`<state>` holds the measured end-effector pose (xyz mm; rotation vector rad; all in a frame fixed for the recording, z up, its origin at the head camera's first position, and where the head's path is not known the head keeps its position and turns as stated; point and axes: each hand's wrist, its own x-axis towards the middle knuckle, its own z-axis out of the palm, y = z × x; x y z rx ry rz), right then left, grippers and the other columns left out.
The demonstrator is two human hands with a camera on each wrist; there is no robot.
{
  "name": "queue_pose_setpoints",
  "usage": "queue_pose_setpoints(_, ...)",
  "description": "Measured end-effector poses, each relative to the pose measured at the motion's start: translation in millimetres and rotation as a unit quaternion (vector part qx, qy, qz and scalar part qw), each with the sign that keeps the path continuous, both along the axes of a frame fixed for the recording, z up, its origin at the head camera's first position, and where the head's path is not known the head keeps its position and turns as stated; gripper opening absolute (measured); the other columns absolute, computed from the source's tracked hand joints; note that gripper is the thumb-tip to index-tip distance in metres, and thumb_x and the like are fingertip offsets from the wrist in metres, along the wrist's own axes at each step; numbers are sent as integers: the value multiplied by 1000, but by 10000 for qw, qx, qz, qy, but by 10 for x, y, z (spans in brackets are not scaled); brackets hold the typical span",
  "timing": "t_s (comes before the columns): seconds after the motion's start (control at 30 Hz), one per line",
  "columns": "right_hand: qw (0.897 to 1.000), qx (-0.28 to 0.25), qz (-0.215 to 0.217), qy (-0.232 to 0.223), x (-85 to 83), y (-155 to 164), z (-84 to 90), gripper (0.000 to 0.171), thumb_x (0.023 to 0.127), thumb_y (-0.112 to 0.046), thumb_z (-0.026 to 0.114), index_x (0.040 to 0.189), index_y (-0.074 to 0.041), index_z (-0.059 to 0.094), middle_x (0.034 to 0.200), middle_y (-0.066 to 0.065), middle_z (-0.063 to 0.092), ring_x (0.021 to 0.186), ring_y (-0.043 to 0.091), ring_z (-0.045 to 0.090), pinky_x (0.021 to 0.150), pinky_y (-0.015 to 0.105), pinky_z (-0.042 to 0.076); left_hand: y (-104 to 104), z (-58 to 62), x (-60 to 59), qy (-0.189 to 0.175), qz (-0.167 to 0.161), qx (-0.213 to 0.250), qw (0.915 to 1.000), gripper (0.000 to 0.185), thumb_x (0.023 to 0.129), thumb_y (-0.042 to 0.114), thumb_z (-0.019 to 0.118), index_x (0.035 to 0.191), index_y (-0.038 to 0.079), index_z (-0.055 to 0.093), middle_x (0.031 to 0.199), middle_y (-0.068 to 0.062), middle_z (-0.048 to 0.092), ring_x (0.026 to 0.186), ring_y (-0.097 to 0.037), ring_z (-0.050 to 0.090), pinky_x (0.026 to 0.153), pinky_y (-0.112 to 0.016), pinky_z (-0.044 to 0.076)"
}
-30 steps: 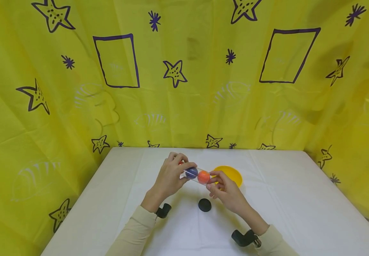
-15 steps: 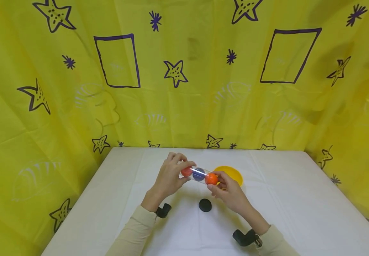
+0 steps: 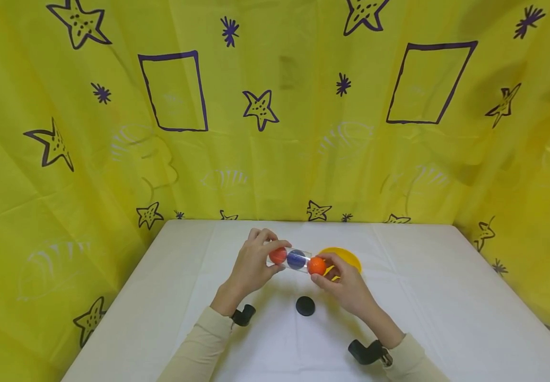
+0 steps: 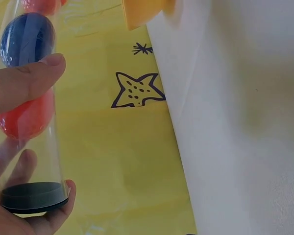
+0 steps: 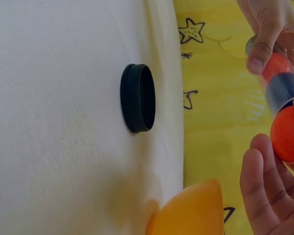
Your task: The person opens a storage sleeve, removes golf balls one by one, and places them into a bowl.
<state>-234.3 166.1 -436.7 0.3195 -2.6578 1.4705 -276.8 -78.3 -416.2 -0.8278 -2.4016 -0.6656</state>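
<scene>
My left hand (image 3: 261,260) grips the closed end of a clear plastic tube (image 3: 291,258), held roughly level above the white table (image 3: 422,318). Inside lie a red ball (image 3: 278,255) and a blue ball (image 3: 296,259). An orange ball (image 3: 316,265) sits at the tube's open right end, pinched by my right hand (image 3: 326,271). The left wrist view shows the tube (image 4: 32,147) with its black end cap (image 4: 34,197), the red ball (image 4: 27,117) under my thumb (image 4: 27,83) and the blue ball (image 4: 27,39). The right wrist view shows the orange ball (image 5: 287,134) between my fingers (image 5: 262,191).
A loose black cap (image 3: 305,305) lies on the table under the hands, also in the right wrist view as the cap (image 5: 138,98). A yellow bowl (image 3: 348,257) stands just behind my right hand. Yellow patterned cloth (image 3: 275,132) walls the table on three sides.
The balls have slid right along the tube: the red one came out from behind my left fingers, and the orange one reached the open end, where my right fingers closed round it.
</scene>
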Motion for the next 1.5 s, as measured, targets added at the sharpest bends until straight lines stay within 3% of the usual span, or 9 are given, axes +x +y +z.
queue_pose_setpoints(0.43, 9982, 48, -273, 531, -32, 135, 74, 40, 88, -19, 82, 122, -11, 65, 104, 10, 74, 79, 16, 67, 68, 22, 54, 10, 4, 5, -193, 94, 226, 9995, 45, 74, 18, 93, 116, 24, 76, 110, -3, 63, 108, -22, 50, 80, -33, 53)
queue_pose_setpoints(0.8, 9955, 349, -704, 532, -72, 347, 159, 44, 89, -24, 80, 127, -9, 64, 116, 13, 68, 95, 24, 61, 72, 18, 53, 9, 14, 2, -259, 196, 233, 9992, 45, 75, 20, 93, 117, 24, 76, 112, -3, 62, 108, -23, 50, 80, -32, 53)
queue_pose_setpoints(1.23, 9913, 475, -1032, 665, -191, 570, 94, 46, 90, -26, 79, 128, -6, 62, 115, 14, 69, 102, 27, 60, 76, 16, 49, 2, 25, 7, -358, 262, 291, 9986, 45, 75, 20, 93, 117, 24, 76, 111, -3, 62, 108, -23, 50, 80, -33, 53)
queue_pose_setpoints(1.5, 9899, 662, -1089, 622, -238, 625, 17, 49, 90, -26, 80, 129, -4, 62, 123, 15, 65, 107, 29, 57, 82, 22, 47, -7, 38, 23, -356, 278, 305, 9985, 45, 75, 20, 93, 117, 23, 76, 111, -3, 62, 108, -23, 50, 80, -33, 53)
